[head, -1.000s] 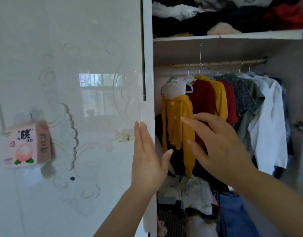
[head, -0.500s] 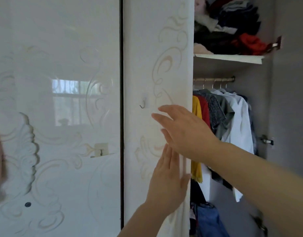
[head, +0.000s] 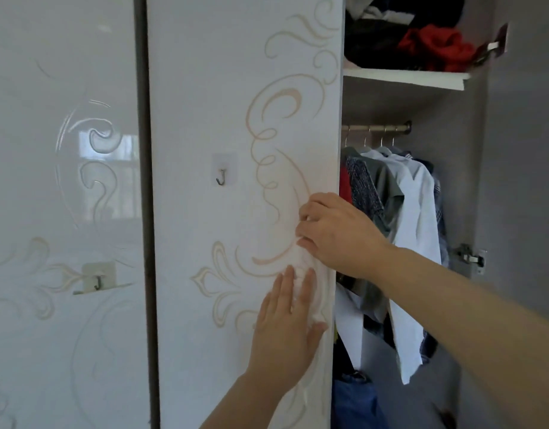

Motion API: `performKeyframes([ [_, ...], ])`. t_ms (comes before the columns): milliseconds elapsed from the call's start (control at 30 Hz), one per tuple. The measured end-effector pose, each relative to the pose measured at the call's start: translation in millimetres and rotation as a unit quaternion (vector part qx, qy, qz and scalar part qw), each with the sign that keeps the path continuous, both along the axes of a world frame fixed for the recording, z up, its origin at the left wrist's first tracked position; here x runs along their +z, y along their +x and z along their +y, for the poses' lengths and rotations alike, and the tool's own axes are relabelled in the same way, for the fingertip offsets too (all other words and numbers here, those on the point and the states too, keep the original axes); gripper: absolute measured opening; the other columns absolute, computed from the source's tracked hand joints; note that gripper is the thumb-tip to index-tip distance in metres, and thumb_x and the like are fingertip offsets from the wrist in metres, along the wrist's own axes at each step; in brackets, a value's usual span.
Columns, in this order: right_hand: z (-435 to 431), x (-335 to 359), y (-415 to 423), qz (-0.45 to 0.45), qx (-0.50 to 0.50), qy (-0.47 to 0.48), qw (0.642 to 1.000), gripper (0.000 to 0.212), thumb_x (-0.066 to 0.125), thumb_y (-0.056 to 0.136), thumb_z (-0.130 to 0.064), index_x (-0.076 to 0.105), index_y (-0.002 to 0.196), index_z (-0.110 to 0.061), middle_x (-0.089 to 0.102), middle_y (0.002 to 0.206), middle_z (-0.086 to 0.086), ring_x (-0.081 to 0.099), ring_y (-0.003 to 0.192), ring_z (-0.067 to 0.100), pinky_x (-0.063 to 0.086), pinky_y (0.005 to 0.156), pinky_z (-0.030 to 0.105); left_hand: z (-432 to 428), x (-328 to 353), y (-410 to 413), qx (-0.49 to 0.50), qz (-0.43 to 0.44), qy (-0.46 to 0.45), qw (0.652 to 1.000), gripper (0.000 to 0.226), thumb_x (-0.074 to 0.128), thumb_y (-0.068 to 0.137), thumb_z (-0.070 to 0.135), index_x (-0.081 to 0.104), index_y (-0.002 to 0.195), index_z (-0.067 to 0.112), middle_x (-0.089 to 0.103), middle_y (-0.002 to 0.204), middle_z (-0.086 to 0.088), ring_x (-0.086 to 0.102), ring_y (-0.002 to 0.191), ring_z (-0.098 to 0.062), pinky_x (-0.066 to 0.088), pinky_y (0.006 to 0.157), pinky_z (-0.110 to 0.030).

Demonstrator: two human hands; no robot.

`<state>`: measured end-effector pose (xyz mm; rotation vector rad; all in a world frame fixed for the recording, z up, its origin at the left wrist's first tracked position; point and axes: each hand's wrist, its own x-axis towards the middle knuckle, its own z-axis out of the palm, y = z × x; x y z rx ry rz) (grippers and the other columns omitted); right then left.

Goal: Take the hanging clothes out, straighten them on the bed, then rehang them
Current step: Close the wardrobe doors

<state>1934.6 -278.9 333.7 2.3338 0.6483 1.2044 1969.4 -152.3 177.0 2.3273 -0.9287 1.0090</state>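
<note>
The white wardrobe door (head: 236, 119) with beige scrollwork covers most of the opening. My left hand (head: 285, 323) lies flat on its face, fingers straight. My right hand (head: 335, 230) reaches across the door's right edge, its fingers curled on the front face; the thumb is hidden. In the gap on the right, clothes hang from a rail (head: 375, 128): a white shirt (head: 418, 212), a grey-green shirt (head: 387, 187), a dark patterned top (head: 360, 187) and a sliver of a red one (head: 344, 187). No bed is in view.
A shelf (head: 403, 77) above the rail holds piled dark and red clothes (head: 434, 44). Stick-on hooks sit on this door (head: 222, 176) and on the glossy door to the left (head: 96, 280). A hinge (head: 468, 258) is on the grey right wall. Blue fabric (head: 353, 397) lies below.
The door has swung across the opening, hiding the yellow and most red garments. My right hand moved from in front of the clothes to the door's edge. The left hand stays flat on the door.
</note>
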Motion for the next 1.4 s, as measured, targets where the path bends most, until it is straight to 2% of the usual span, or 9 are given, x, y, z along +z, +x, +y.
performKeyframes([
  [167,-34.9,0.4,42.4,0.019,0.026,0.012,0.999,0.021,0.057,0.09,-0.031,0.072,0.095,-0.016,0.063,0.103,0.001,0.049,0.109,0.022,0.034,0.103,0.032,-30.0,1.9,27.6,0.038,0.019,0.024,0.999,0.077,0.032,0.096,0.049,-0.038,0.128,0.045,-0.038,0.141,0.006,-0.031,0.133,-0.017,-0.005,0.113,-0.033],
  [367,-61.3,1.5,81.9,0.04,0.065,0.068,0.995,0.016,0.065,0.085,-0.025,0.074,0.094,-0.015,0.064,0.101,0.003,0.049,0.111,0.023,0.025,0.101,0.024,-42.2,0.6,60.3,0.038,0.001,0.064,0.997,0.079,0.043,0.096,0.031,-0.024,0.135,0.044,-0.031,0.146,0.001,-0.028,0.135,-0.027,-0.003,0.114,-0.043],
  [467,-68.1,2.4,98.9,0.055,0.071,0.082,0.993,0.016,0.065,0.085,-0.024,0.074,0.094,-0.015,0.063,0.1,0.002,0.049,0.108,0.022,0.029,0.101,0.025,-49.4,4.1,71.5,0.058,-0.02,0.096,0.994,0.08,0.061,0.086,0.029,0.008,0.146,0.034,0.003,0.154,-0.011,0.005,0.14,-0.037,0.021,0.11,-0.054],
  [533,-70.4,1.4,108.0,0.062,0.071,0.095,0.991,0.015,0.067,0.083,-0.021,0.075,0.092,-0.013,0.063,0.098,0.004,0.051,0.107,0.024,0.036,0.101,0.03,-53.7,5.0,80.1,0.073,-0.036,0.102,0.991,0.083,0.078,0.069,0.032,0.036,0.141,0.026,0.034,0.146,-0.016,0.034,0.132,-0.04,0.042,0.094,-0.057],
  [600,-71.4,1.1,115.3,0.067,0.075,0.114,0.988,0.013,0.069,0.081,-0.018,0.076,0.089,-0.011,0.064,0.096,0.006,0.053,0.105,0.026,0.04,0.097,0.033,-55.8,5.8,91.7,0.086,-0.052,0.111,0.989,0.084,0.083,0.06,0.035,0.047,0.135,0.026,0.044,0.14,-0.017,0.043,0.126,-0.039,0.046,0.086,-0.06],
  [800,-73.0,0.7,138.4,0.065,0.056,0.142,0.986,0.011,0.071,0.078,-0.013,0.075,0.087,-0.006,0.063,0.094,0.01,0.054,0.102,0.03,0.041,0.094,0.033,-59.5,-0.7,130.0,0.099,-0.08,0.121,0.984,0.086,0.085,0.051,0.028,0.054,0.13,0.026,0.048,0.137,-0.017,0.045,0.126,-0.038,0.04,0.087,-0.067],
  [1100,-71.5,-0.9,170.0,0.048,-0.008,0.115,0.992,0.01,0.065,0.083,-0.011,0.07,0.086,-0.003,0.062,0.096,0.013,0.054,0.099,0.034,0.042,0.092,0.042,-72.9,-10.8,177.0,0.05,-0.119,0.044,0.991,0.083,0.084,0.049,0.016,0.057,0.127,0.024,0.047,0.138,-0.017,0.044,0.127,-0.036,0.024,0.094,-0.07],
  [1267,-74.2,-4.2,178.6,0.017,-0.019,0.098,0.995,0.011,0.061,0.085,-0.013,0.067,0.085,-0.004,0.06,0.095,0.012,0.053,0.098,0.033,0.043,0.09,0.042,-75.7,-15.1,188.4,0.048,-0.147,0.024,0.988,0.058,0.049,0.075,0.023,0.051,0.133,0.025,0.038,0.145,-0.016,0.034,0.135,-0.034,0.014,0.1,-0.069],
  [1400,-70.9,-7.4,179.0,0.012,-0.038,0.093,0.995,0.012,0.059,0.088,-0.014,0.066,0.088,-0.004,0.06,0.099,0.012,0.052,0.101,0.034,0.043,0.091,0.042,-77.4,-15.9,189.8,0.032,-0.145,0.019,0.989,0.071,0.072,0.065,0.019,0.052,0.132,0.023,0.039,0.144,-0.018,0.033,0.135,-0.035,0.01,0.099,-0.07],
])
